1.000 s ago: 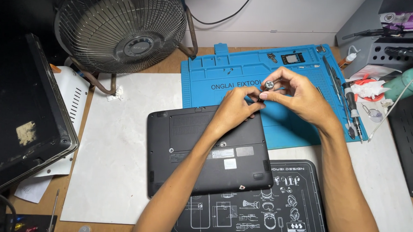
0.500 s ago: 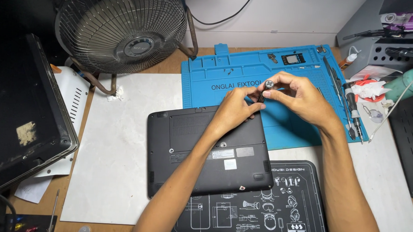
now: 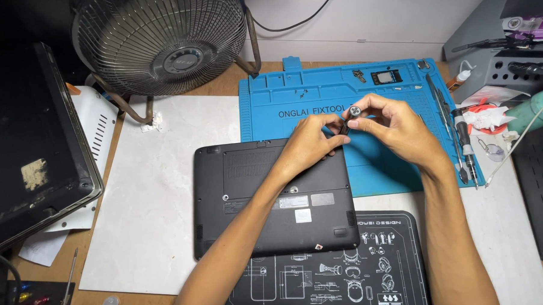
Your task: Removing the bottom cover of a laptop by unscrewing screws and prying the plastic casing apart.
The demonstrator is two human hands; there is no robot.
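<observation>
A small dark screwdriver with a round silver cap (image 3: 352, 115) was held upright at the far right corner of a black, upturned laptop with a plastic base panel (image 3: 270, 197), its tip hidden behind the fingers, probably seated in a corner screw, though the view was too poor to be sure. The right hand (image 3: 398, 128) had its grip closed round the top of the driver, thumb and forefinger pinching just under the cap. The left hand (image 3: 308, 145) had its grip closed too, fingertips gathered on the lower shaft just above the laptop's edge.

To do this step well, the driver wanted keeping square to the panel, with steady downward pressure from the right hand so the tip would not ride out of the screw head, while the left fingers merely steadied the shaft.

The laptop lay partly on a blue silicone repair mat (image 3: 285, 99) and partly on a white sheet (image 3: 162, 185) covering the desk (image 3: 226, 82). Spare screwdrivers (image 3: 461, 144) lay along the mat's right edge, well clear of both hands. A black printed mat (image 3: 387, 271) sat nearest the person, a grey wire-cage fan (image 3: 161, 37) stood at the back left, and a dark monitor (image 3: 25, 144) leaned at the far left.
</observation>
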